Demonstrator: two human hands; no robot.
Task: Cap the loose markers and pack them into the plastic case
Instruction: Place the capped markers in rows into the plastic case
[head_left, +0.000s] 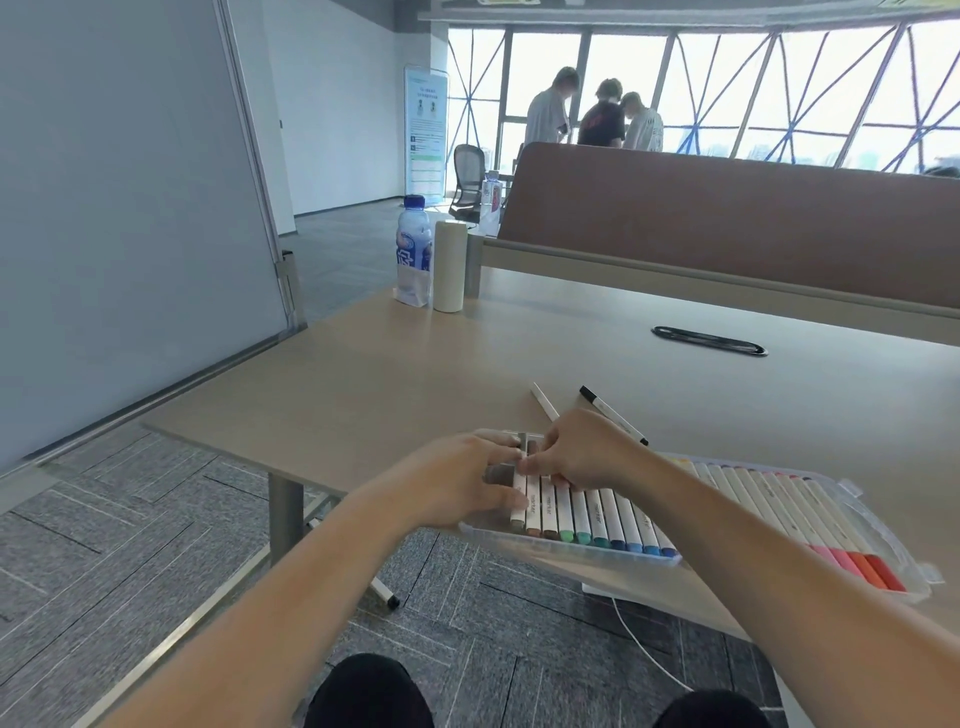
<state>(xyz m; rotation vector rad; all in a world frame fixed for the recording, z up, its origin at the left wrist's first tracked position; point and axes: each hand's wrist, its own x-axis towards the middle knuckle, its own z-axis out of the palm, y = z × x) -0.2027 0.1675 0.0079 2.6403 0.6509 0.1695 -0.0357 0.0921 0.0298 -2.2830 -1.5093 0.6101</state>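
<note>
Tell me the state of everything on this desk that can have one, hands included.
Case, open, holding a nearly full row of capped markers.
End marker, capped, at the row's left end.
Left hand, grips the end marker.
Right hand, pinches the same marker.
Black pen, capped, loose on the desk.
White pen, loose on the desk; cap unclear.
Bottle, upright, cap on.

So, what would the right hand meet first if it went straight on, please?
Most likely the left hand, holding a marker directly ahead of the right hand at the case's left end.
</note>
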